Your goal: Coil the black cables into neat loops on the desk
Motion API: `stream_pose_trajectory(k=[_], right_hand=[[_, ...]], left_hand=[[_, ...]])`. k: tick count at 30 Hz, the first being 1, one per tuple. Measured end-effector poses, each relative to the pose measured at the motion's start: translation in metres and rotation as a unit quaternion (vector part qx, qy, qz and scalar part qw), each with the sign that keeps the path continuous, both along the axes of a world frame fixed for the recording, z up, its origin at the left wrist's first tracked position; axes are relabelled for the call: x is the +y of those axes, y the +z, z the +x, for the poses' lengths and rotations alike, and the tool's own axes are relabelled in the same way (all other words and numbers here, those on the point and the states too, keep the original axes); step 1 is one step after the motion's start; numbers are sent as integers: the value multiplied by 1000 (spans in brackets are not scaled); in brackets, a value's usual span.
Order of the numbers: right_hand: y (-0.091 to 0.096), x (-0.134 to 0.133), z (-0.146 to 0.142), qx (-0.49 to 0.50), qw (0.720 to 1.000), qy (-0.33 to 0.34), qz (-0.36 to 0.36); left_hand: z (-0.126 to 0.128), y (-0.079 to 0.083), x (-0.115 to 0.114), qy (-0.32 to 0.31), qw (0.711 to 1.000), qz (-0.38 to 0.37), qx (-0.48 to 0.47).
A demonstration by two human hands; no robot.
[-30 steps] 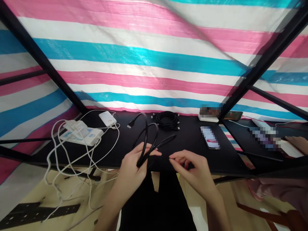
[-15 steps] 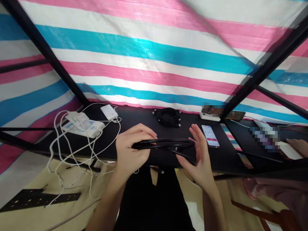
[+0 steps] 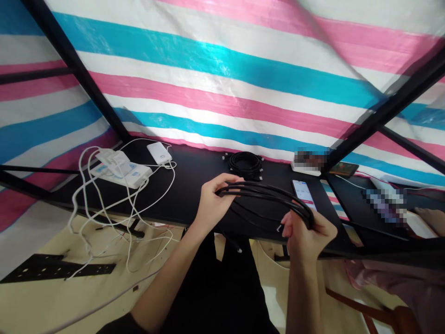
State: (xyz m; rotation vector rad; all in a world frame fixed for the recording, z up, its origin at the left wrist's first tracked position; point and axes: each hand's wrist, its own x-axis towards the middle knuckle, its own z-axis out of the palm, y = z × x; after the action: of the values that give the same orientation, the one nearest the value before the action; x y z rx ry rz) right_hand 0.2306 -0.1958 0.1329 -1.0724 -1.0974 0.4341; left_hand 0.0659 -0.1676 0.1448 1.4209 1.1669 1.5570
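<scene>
A looped black cable (image 3: 264, 189) stretches between my two hands above the front of the black table. My left hand (image 3: 216, 197) pinches the loops at their left end. Around their right end the fingers of my right hand (image 3: 308, 232) are closed, and a small metal-tipped plug (image 3: 279, 228) shows beside those fingers. Another plug end (image 3: 238, 250) hangs below the table edge over my lap. Beyond my hands a second black cable (image 3: 245, 165), wound into a round coil with several plug ends sticking out, lies at the back of the table.
On the left a white power strip (image 3: 139, 176) holds chargers, its white cords tangled over the front edge. A white power bank (image 3: 159, 153) lies behind it. A phone (image 3: 303, 192) rests at the right. Another person's hand (image 3: 431, 220) is at the far right.
My right hand has gone from spread fingers to closed around the cable loops and moved right. My left hand has shifted right too, and the loops are now stretched wider and bowed.
</scene>
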Motion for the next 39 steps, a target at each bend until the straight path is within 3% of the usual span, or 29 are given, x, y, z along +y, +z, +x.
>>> stream_pose_trajectory(k=[6,9,12,16,19,23,28,32,36,39], right_hand=[[-2,3,14,-31,995,89,-43],[-3,0,17,-41,993,106,-29],[1,-2,17,-54,994,94,-23],[7,-1,18,-76,984,128,-94],[6,0,22,-68,969,203,-126],[-5,-1,22,27,938,318,-137],[-18,3,13,147,947,278,-63],[-11,8,14,243,941,235,25],[0,10,11,323,918,221,69],[0,10,0,354,906,225,55]], left_hand=[[4,4,4,-30,997,-50,-48],[10,1,4,-23,990,-97,-104],[16,-7,3,-23,970,-155,-187],[17,-11,0,-33,939,-187,-285],[15,-5,-3,-68,923,-203,-320],[13,0,-4,-111,904,-250,-329],[16,-8,-3,-115,930,-227,-265],[24,-14,-3,-110,960,-189,-174],[40,-16,-6,-124,954,-185,-199],[52,-17,-8,-116,939,-194,-260]])
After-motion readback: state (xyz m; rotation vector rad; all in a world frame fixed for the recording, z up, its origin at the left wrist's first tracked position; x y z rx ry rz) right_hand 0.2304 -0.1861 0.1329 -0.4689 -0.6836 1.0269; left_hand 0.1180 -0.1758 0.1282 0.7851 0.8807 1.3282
